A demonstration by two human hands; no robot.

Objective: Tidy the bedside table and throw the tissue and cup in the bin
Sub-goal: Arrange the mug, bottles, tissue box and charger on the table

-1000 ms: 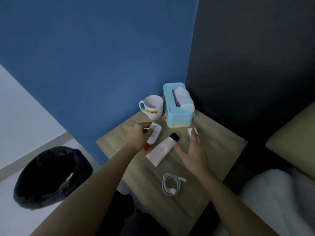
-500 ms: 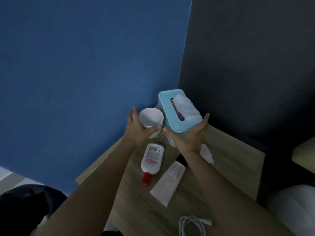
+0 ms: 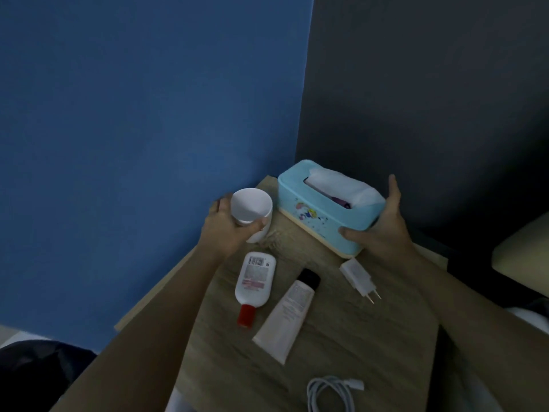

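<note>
A white mug (image 3: pixel 252 210) stands at the back left of the wooden bedside table (image 3: pixel 341 337), and my left hand (image 3: pixel 225 227) grips it around the side. My right hand (image 3: pixel 383 230) holds the near end of the light blue tissue box (image 3: pixel 323 209), thumb on its front, fingers on its right side. A white tissue (image 3: pixel 341 185) sticks out of the box's top slot. The box sits at the back of the table, angled toward the corner of the walls.
A white bottle with a red cap (image 3: pixel 254 281), a white tube with a black cap (image 3: pixel 289 313), a white charger plug (image 3: pixel 358 276) and a coiled white cable (image 3: pixel 329 394) lie on the table. A black bin's rim (image 3: pixel 35 361) shows lower left. Bedding sits to the right.
My left hand left the red-capped bottle and took the mug. My right hand moved from the tube to the tissue box, and the box has turned, its near end now further right.
</note>
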